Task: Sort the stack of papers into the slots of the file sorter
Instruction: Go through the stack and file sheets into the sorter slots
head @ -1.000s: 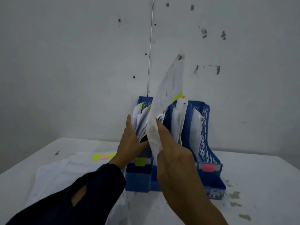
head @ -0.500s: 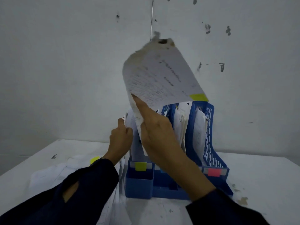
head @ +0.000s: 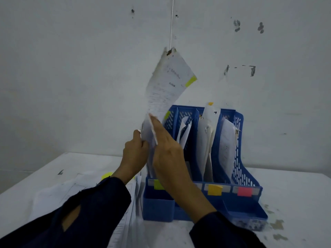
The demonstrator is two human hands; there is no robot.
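A blue file sorter stands against the wall, its slots tagged yellow-green, orange and red and holding papers. My right hand pinches the lower edge of a white sheet with a yellow-green tab, which stands upright over the leftmost slot. My left hand grips the papers standing in that leftmost slot, at their left edge. A loose stack of papers lies flat on the table to the left of the sorter.
The white table has stains near its right front. A white wall with dark marks rises right behind the sorter. My dark sleeves fill the lower part of the view.
The sheet in my right hand has turned from broad-side-on to narrower and come down toward the leftmost slot. My left hand has stayed at the papers there.
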